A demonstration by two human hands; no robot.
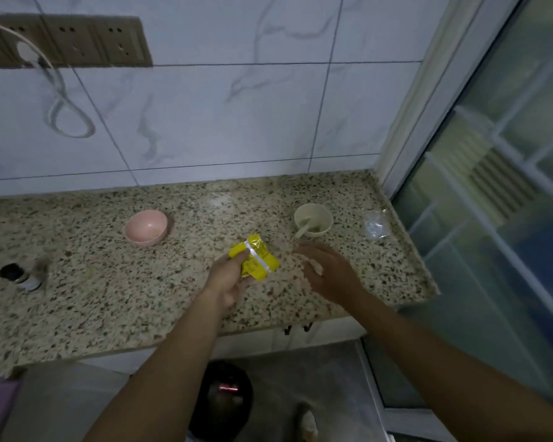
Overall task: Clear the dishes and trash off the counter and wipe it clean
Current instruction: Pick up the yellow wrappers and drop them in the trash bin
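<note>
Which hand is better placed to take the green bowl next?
Probably the right hand: it is empty, open and just in front of the green bowl. The left hand already holds the yellow packet.

Two bare forearms reach in from the lower edge, above the counter (109,301). No sleeve covers either as far as the view shows. The left hand (229,275) and right hand (328,272) wear no gloves; any rings are blurred out.

Two bowls (146,230) (313,219) sit mid-table (109,298), spoon (302,230) in the right one; bottle (23,275) near left edge, plastic bag (374,225) by right edge.
</note>
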